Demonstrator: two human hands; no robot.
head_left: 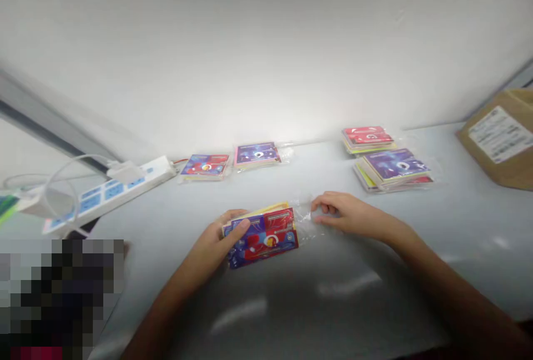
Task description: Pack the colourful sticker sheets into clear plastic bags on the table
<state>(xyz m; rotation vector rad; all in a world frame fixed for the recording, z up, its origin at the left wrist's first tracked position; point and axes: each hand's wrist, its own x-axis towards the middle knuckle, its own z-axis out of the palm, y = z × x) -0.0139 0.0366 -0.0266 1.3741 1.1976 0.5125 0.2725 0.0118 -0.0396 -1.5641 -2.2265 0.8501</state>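
Observation:
My left hand (222,240) is closed around the left end of a clear plastic bag of cards (270,240), thumb on top and fingers behind. The cards show red and blue printed fronts, with a yellow edge behind them. The bag's loose clear end (306,221) sticks out to the right, a little crumpled. Right beside that end is my right hand (345,214), its fingers curled and a small gap showing between thumb and forefinger. I see nothing held in it, though contact with the clear film is hard to make out.
Two bagged card packs, one red-blue (205,166) and one purple (257,153), lie near the wall. Further right, a red-topped pack (370,136) sits behind a purple-topped one (395,165). A white power strip (125,188) with cables is left; a brown labelled package (495,165) is right.

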